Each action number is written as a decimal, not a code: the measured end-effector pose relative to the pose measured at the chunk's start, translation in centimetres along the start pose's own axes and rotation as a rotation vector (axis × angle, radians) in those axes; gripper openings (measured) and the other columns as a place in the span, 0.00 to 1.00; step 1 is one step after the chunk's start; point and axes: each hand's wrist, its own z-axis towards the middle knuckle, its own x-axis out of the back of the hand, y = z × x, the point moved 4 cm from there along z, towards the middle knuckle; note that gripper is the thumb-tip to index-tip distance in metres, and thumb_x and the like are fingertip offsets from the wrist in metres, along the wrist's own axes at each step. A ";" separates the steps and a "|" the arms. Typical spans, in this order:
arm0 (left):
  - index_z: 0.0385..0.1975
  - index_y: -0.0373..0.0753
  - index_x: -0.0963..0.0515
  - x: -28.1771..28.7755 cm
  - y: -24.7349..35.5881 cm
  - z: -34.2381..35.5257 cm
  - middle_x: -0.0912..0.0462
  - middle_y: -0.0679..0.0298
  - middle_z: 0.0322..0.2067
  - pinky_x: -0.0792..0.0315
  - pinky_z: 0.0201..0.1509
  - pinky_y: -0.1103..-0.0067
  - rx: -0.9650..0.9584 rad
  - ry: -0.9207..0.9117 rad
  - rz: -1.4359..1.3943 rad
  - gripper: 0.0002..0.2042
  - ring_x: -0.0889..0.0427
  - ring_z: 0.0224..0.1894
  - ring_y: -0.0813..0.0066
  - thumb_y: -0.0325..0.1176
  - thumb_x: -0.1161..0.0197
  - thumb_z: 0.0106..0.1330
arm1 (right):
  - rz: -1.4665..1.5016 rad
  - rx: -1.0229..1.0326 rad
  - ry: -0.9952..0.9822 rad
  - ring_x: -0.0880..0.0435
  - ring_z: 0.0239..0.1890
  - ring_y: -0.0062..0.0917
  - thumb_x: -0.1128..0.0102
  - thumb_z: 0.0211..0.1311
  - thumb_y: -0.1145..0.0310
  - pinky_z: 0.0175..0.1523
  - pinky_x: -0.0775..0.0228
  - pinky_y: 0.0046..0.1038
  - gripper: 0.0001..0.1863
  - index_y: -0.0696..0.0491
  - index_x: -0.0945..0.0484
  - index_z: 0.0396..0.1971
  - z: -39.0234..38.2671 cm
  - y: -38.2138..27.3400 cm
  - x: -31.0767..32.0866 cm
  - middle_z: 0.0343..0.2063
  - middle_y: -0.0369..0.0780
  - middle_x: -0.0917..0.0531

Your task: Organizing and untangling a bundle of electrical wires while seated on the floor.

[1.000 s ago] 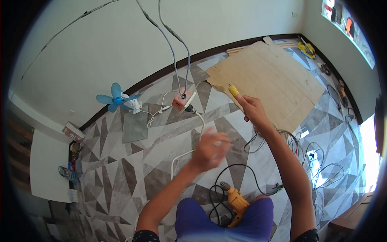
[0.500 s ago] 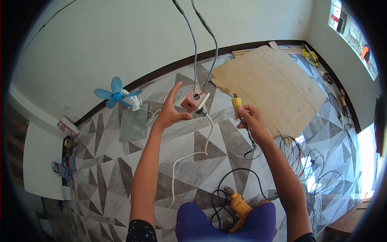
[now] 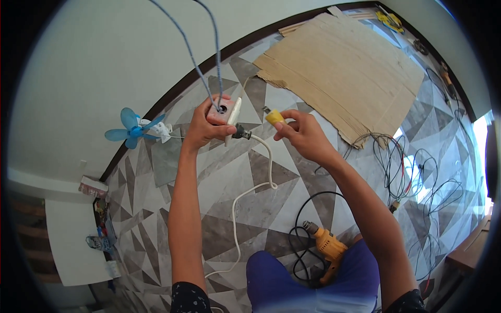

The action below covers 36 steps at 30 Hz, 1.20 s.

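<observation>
My left hand is wrapped round a pinkish outlet box that hangs from two grey-blue wires. The white faceplate of the box is turned to the right. A dark plug with a cream cord sits in it. To the right, my right hand pinches a yellow plug, its metal prongs pointing up and left toward the faceplate, apart from it. Below, a yellow power drill with a black cord lies by my legs.
A blue-bladed fan stands by the wall at left, near a grey tile. A large cardboard sheet covers floor at the far right. Tangled black wires lie on the patterned floor at right, near a brown wooden piece.
My left hand has closed on the outlet box, which has turned and shifted left in view. My right hand has brought the yellow plug left and up, tilting its prongs toward the box.
</observation>
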 end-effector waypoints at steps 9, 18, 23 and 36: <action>0.50 0.35 0.28 -1.3 -0.6 0.3 0.22 0.62 0.48 0.27 0.52 0.80 -0.022 -0.056 -0.039 0.41 0.23 0.47 0.76 0.45 0.17 0.32 | -0.418 0.230 0.121 0.19 0.33 0.41 0.33 0.54 0.60 0.37 0.30 0.37 0.17 0.55 0.19 0.40 0.3 -0.9 -2.4 0.30 0.44 0.17; 0.51 0.36 0.29 -2.2 0.4 0.3 0.23 0.65 0.43 0.26 0.49 0.81 -0.065 -0.055 -0.033 0.41 0.23 0.45 0.77 0.40 0.16 0.34 | -0.440 0.322 0.136 0.20 0.31 0.40 0.33 0.55 0.62 0.35 0.32 0.38 0.16 0.53 0.19 0.40 0.2 -1.1 -2.3 0.29 0.42 0.19; 0.51 0.36 0.30 -1.9 0.6 0.3 0.24 0.65 0.42 0.25 0.48 0.82 -0.062 -0.034 -0.013 0.40 0.23 0.44 0.77 0.38 0.16 0.34 | -0.443 0.334 0.147 0.20 0.31 0.39 0.33 0.54 0.62 0.35 0.32 0.37 0.16 0.54 0.19 0.40 0.3 -1.1 -2.3 0.29 0.42 0.19; 0.51 0.37 0.31 -1.9 -0.2 0.0 0.24 0.66 0.42 0.27 0.50 0.82 -0.076 -0.049 -0.081 0.42 0.24 0.45 0.78 0.41 0.16 0.32 | -0.318 0.359 0.124 0.20 0.31 0.38 0.30 0.51 0.63 0.36 0.30 0.34 0.18 0.55 0.19 0.41 0.3 -0.9 -2.0 0.31 0.42 0.18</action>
